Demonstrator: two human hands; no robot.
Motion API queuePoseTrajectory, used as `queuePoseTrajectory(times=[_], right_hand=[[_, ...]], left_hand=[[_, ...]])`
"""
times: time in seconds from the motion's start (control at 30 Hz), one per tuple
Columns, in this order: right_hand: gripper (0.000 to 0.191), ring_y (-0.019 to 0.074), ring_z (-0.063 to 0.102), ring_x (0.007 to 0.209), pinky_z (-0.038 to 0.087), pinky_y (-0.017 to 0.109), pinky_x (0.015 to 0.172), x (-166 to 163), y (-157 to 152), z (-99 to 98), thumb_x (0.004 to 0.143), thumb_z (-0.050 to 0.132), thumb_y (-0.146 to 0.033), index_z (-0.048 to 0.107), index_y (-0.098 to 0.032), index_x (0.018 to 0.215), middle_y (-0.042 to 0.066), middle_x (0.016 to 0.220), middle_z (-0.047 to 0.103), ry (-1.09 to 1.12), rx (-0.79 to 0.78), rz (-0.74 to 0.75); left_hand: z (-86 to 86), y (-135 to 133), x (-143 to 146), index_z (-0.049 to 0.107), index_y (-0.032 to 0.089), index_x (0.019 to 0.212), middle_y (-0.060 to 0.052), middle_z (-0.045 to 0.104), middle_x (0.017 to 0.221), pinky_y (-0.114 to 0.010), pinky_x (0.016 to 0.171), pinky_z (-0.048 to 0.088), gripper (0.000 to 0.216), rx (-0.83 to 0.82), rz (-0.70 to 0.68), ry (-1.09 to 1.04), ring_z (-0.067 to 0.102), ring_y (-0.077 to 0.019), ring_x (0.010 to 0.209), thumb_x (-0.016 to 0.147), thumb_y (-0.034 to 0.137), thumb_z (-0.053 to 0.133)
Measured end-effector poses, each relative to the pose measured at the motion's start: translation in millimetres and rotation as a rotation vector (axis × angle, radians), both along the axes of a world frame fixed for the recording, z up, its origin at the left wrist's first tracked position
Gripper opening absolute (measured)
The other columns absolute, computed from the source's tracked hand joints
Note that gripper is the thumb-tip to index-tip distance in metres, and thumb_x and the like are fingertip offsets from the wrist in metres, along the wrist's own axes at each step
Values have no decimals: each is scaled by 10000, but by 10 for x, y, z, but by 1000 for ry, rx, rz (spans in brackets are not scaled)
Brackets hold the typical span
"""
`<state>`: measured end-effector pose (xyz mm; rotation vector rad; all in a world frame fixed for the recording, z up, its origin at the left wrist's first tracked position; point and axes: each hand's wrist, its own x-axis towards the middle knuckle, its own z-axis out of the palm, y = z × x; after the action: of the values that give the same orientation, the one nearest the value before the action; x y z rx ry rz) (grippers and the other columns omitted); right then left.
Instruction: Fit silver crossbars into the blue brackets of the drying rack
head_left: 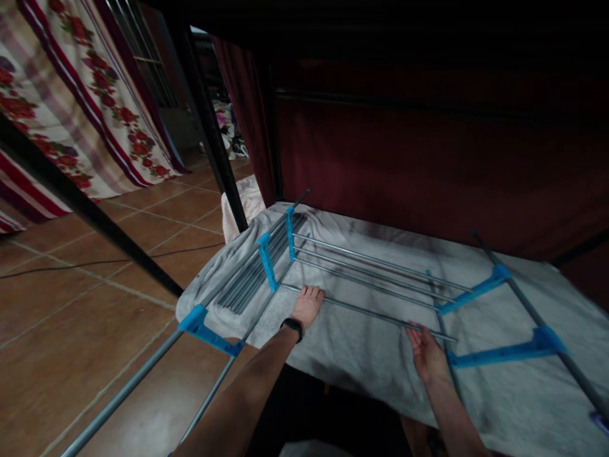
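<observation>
A thin grey metal rod point(364, 310) runs across in front of me. Near its left end my left hand point(307, 306), with a black band on the wrist, is closed over it. Toward the other end my right hand point(425, 353) grips the same rod between thumb and fingers. The rod's left end meets a blue plastic bracket point(269, 263); its right end lies close to another blue bracket point(504, 352), and I cannot tell whether it is seated. Several parallel rods point(366, 270) span the two side frames just behind. Long grey poles point(128, 381) carry the brackets.
A bundle of loose rods point(245, 285) lies at the left on the grey blanket point(380, 371) covering the bed. Black bed posts point(209, 120) stand at the left, with a dark red curtain point(404, 158) behind. Beyond are a tiled floor point(95, 317), a cable point(190, 249) and a floral cloth point(95, 95).
</observation>
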<state>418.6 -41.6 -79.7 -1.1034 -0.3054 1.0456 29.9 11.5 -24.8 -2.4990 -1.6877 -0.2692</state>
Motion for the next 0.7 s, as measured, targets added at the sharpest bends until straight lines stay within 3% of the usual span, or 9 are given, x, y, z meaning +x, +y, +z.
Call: queuePoseTrajectory(times=[0.33, 0.7], right_hand=[[217, 175, 773, 937, 655, 343, 943, -93, -4, 43, 723, 895, -355, 740, -231, 811, 27, 931, 803, 61, 55, -18], [176, 199, 767, 952, 587, 466, 1110, -97, -10, -4, 729, 875, -336, 740, -238, 785, 25, 937, 803, 85, 80, -30]], left_hand=[[77, -8, 17, 695, 167, 1182, -118, 694, 1106, -450, 1002, 498, 314, 55, -1, 82, 637, -272, 1075, 994, 50, 472], [9, 15, -21, 685, 169, 1216, -117, 700, 1103, -451, 997, 499, 343, 76, 7, 78, 631, -267, 1062, 1001, 54, 444]])
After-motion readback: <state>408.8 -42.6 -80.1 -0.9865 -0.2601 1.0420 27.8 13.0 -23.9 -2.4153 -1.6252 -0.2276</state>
